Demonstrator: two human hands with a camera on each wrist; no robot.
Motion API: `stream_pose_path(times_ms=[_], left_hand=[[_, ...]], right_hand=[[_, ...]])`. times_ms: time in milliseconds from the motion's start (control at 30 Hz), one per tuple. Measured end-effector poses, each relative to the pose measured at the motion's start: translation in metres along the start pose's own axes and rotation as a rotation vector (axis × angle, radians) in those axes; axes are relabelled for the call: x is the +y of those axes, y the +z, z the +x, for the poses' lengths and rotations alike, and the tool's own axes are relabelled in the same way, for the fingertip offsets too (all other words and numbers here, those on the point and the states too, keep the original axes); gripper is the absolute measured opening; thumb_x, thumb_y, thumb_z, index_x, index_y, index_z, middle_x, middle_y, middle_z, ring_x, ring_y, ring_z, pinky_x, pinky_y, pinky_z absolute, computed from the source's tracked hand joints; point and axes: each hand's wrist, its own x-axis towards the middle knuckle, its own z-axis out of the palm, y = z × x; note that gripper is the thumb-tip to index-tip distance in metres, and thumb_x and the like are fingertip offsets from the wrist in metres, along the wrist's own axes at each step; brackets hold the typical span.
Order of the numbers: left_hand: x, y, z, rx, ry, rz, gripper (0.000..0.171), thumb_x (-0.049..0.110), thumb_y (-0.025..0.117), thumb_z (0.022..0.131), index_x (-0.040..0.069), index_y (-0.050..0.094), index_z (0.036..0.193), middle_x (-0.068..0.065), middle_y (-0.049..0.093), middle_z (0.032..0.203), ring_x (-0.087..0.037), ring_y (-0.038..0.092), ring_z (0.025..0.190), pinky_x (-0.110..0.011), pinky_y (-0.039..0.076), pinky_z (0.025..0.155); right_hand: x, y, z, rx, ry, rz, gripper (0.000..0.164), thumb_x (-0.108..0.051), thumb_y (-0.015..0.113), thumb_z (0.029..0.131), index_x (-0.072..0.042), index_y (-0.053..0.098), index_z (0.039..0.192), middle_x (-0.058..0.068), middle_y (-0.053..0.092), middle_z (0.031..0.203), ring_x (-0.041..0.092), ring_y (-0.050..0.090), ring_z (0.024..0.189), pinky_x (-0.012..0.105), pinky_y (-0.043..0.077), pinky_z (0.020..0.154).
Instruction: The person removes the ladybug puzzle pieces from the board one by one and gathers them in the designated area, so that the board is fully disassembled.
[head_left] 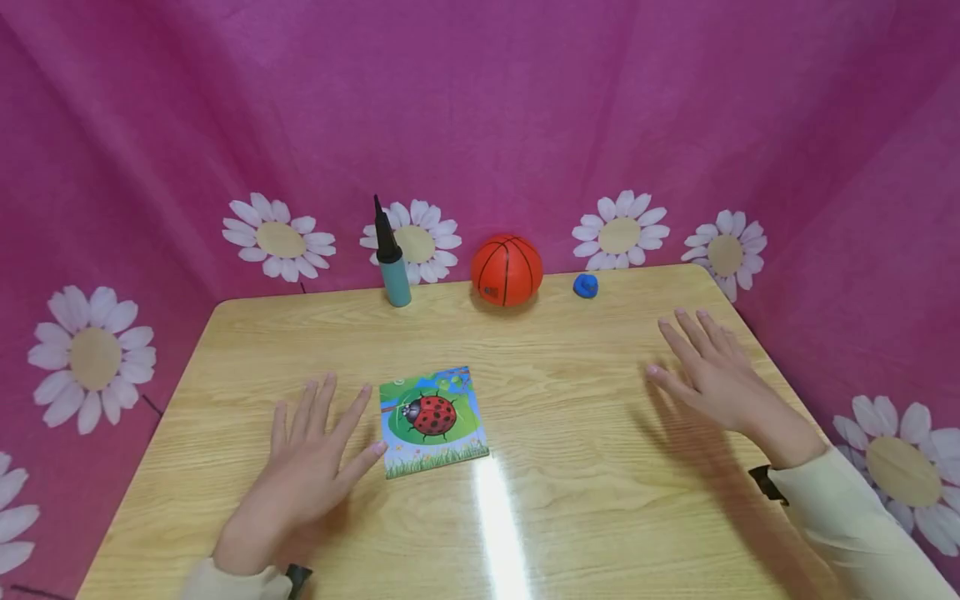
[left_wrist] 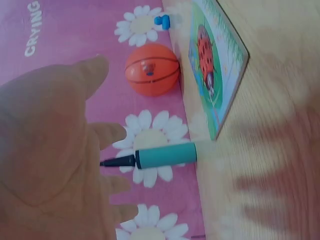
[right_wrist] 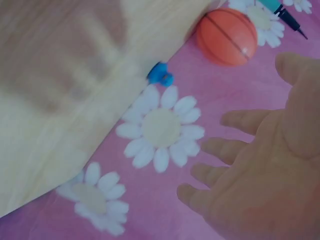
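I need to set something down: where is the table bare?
Widest bare table: between ladybug board and right hand; smaller, between board and ball. Busier: left hand beside the board, and pump, ball, blue lump along the far edge.

The one word that can be read is "CRYING", in white capitals (left_wrist: 32, 29) on the pink daisy-print cloth (left_wrist: 75, 37). It shows in the left wrist view, near the upper left corner, turned sideways so that it runs from bottom to top. The orange toy basketball (head_left: 507, 271) bears a small dark printed mark (head_left: 491, 292), possibly a logo, though it is too small and blurred in the head and left wrist views to make out.
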Motion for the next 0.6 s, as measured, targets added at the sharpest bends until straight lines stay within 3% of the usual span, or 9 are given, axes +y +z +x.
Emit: stream_pose_path(times_ms=[300,600], left_hand=[[0.016,0.016,0.022,-0.061,0.094,-0.017,0.08,0.067,0.052,0.102,0.031,0.026,0.168,-0.014,0.001,0.179,-0.047,-0.001,0.163,-0.074,-0.005,0.126],[0.032,0.033,0.051,-0.175,0.206,0.02,0.07,0.062,0.058,0.101,0.034,0.04,0.162,-0.016,0.011,0.178,-0.046,0.007,0.164,-0.071,0.005,0.129]], right_hand=[[-0.045,0.006,0.044,-0.091,-0.095,0.041,0.082,-0.056,0.053,0.106,-0.008,0.026,0.167,0.024,0.021,0.174,0.051,0.011,0.161,0.071,0.012,0.127],[-0.11,0.035,0.09,-0.117,-0.305,0.066,0.067,-0.044,0.067,0.102,-0.001,0.053,0.152,0.023,0.055,0.153,0.043,0.051,0.142,0.061,0.041,0.12]])
